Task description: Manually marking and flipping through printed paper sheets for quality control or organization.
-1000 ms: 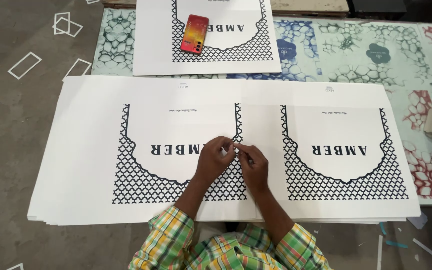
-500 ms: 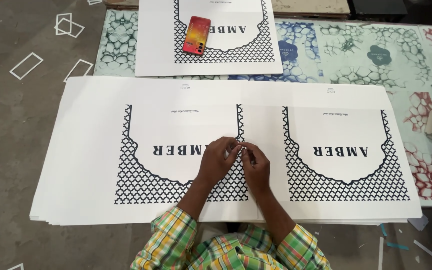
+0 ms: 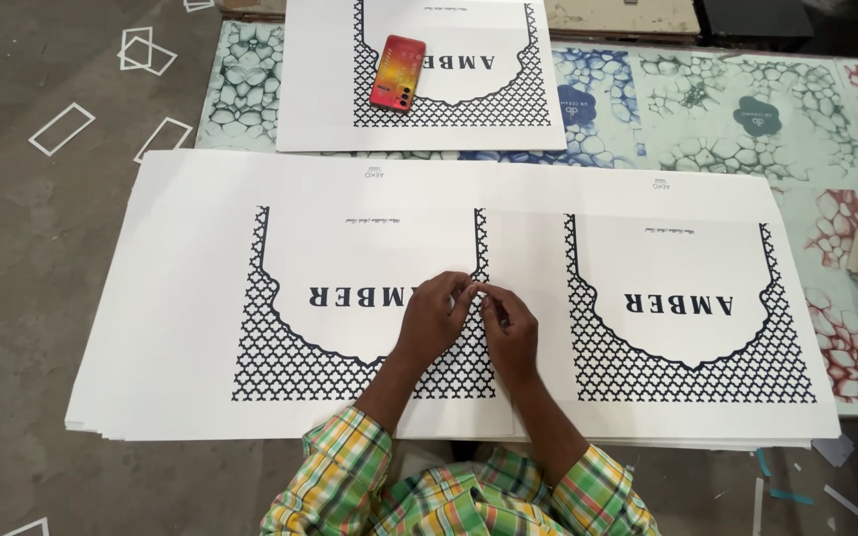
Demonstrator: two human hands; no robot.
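A stack of large white printed sheets [image 3: 201, 298] lies flat in the centre of the frame, with its long axis running from the left side to the right side. Each of the two top sheets carries an arch shape with a black lattice pattern around it, and the print stands upside down from the camera, so the top of the design points to the lower edge of the frame. The left hand [image 3: 434, 320] and the right hand [image 3: 510, 333] meet at the lower centre, on the seam where the two top sheets come together. The fingertips of both hands are pinched close together and touch each other over a very small thing; it is too small to tell what it is. Compared with the earlier pictures, the hands stay in nearly the same place and the same pose, and the sheets are not moved. The paper looks smooth, matte and thin, with many layers visible at the lower left edge. In the upper centre a second printed sheet [image 3: 320, 99] lies, and a red and orange phone [image 3: 397, 86] rests on it, a little tilted. Under it a patterned surface [image 3: 647, 99] with cell-like shapes in green, blue and red spreads to the right. Small white paper frames [image 3: 62, 129] lie on the grey floor [image 3: 22, 298] at the upper left.
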